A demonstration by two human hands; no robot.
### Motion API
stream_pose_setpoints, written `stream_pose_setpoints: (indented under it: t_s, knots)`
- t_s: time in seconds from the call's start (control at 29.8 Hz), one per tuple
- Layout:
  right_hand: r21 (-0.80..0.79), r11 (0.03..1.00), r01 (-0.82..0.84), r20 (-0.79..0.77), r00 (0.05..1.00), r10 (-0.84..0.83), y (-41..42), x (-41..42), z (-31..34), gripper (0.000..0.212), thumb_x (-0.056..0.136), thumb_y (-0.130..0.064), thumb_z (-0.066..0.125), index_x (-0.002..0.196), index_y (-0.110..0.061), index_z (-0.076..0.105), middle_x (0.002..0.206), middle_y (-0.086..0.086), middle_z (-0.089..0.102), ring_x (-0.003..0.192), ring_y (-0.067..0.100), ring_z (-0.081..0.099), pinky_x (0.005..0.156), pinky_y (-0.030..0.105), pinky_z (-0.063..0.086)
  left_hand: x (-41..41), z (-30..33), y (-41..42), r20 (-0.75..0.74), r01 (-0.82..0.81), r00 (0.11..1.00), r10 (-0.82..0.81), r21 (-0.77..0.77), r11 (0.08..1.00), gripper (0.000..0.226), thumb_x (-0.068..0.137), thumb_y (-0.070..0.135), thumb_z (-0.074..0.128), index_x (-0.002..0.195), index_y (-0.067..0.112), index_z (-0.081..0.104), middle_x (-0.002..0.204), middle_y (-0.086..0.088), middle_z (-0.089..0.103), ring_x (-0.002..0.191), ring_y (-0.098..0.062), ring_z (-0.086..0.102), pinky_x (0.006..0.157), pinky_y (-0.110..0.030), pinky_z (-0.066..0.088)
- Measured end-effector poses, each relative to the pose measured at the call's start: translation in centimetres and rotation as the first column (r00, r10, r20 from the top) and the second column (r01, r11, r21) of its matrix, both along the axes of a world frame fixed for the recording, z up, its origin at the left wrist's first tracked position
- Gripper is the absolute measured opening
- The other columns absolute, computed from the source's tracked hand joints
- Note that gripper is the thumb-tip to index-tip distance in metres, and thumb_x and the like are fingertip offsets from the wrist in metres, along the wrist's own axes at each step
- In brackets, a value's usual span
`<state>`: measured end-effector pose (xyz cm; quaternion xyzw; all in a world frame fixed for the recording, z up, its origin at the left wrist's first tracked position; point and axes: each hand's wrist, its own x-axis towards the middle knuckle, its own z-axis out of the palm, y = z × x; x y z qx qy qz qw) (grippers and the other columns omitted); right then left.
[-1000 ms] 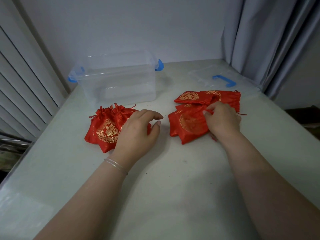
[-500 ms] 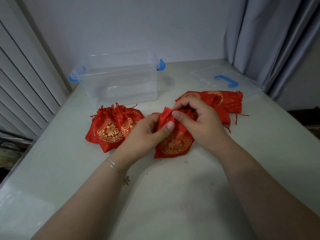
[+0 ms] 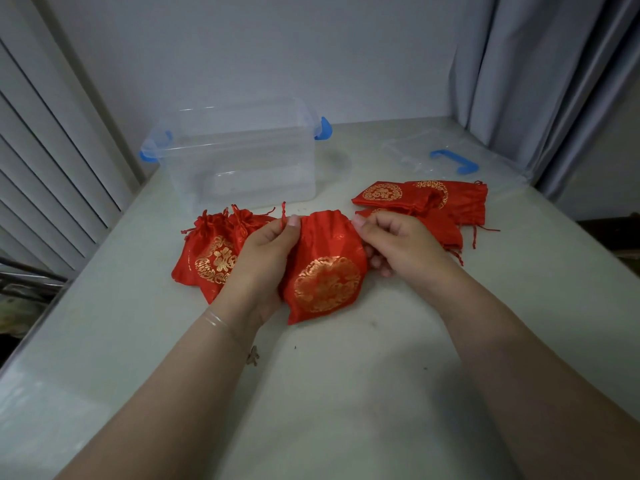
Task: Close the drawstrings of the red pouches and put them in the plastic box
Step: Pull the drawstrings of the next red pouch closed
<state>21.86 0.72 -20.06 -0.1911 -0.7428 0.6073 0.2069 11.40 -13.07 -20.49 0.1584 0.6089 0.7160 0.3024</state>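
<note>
Both hands hold one red pouch (image 3: 325,268) just above the desk (image 3: 346,393): left hand (image 3: 265,258) pinches its drawstring (image 3: 284,213), right hand (image 3: 398,247) pinches the opposite edge. Fabric looks light, limp, slippery; best gripped by the cords. Plastic box (image 3: 239,157) sits behind.

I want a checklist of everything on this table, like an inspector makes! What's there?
Surface: pale table, a few dark specks.
Job's things: held pouch, mouth not yet cinched; closed pouches to its left; flat open pouches to its right; clear plastic box, nothing seen inside.
Clutter: box lid with blue handle, lying far right.
Grippers: left hand pinches a drawstring; right hand grips the pouch's other side.
Cables: nothing seen.
Surroundings: grey curtain right, white slats left.
</note>
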Motion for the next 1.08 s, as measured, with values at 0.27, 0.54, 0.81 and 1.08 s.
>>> stream_pose_setpoints:
  t_s: [0.27, 0.54, 0.81, 1.08]
  knots:
    - [-0.31, 0.951, -0.005, 0.19, 0.98, 0.067, 0.5, 0.5, 0.3, 0.031, 0.097, -0.033, 0.049, 0.075, -0.011, 0.051, 0.063, 0.008, 0.063, 0.047, 0.016, 0.059, 0.043, 0.023, 0.05, -0.7, -0.7, 0.0, 0.092, 0.086, 0.993, -0.069, -0.196, 0.977, 0.034, 0.1, 0.028, 0.047, 0.076, 0.007, 0.06, 0.065, -0.01, 0.063, 0.056, -0.02, 0.063, 0.057, -0.03, 0.056]
    - [-0.12, 0.98, 0.161, 0.276, 0.953, -0.123, 1.6, 0.0, -0.7, 0.032, 0.097, -0.033, 0.048, 0.084, -0.007, 0.061, 0.067, 0.008, 0.066, 0.043, 0.011, 0.058, 0.045, 0.023, 0.049, -1.7, -1.0, -0.2, -0.534, -0.211, 0.842, 0.075, -0.198, 0.957, 0.028, 0.097, 0.023, 0.051, 0.074, 0.017, 0.066, 0.049, 0.013, 0.049, 0.048, -0.001, 0.044, 0.05, -0.016, 0.037]
    - [-0.424, 0.875, 0.233, 0.064, 0.972, -0.227, 1.9, -0.3, -1.4, 0.017, 0.09, -0.015, 0.062, 0.101, -0.003, 0.065, 0.066, 0.002, 0.068, 0.052, 0.007, 0.061, 0.051, 0.021, 0.054, -3.0, 0.1, -1.3, -0.304, -0.146, 0.949, 0.085, -0.184, 0.972, 0.028, 0.098, 0.029, 0.049, 0.091, 0.012, 0.069, 0.076, -0.001, 0.07, 0.061, -0.006, 0.066, 0.061, -0.026, 0.059]
    - [0.013, 0.979, 0.205, 0.195, 0.959, -0.204, 2.7, -0.2, -1.5, 0.015, 0.096, -0.017, 0.053, 0.085, -0.01, 0.06, 0.073, 0.003, 0.068, 0.058, 0.009, 0.065, 0.056, 0.022, 0.054, -2.9, 0.6, -1.4, -0.291, -0.154, 0.953, 0.086, -0.219, 0.964, 0.032, 0.101, 0.03, 0.043, 0.091, 0.01, 0.067, 0.074, 0.0, 0.069, 0.055, -0.008, 0.066, 0.053, -0.026, 0.058]
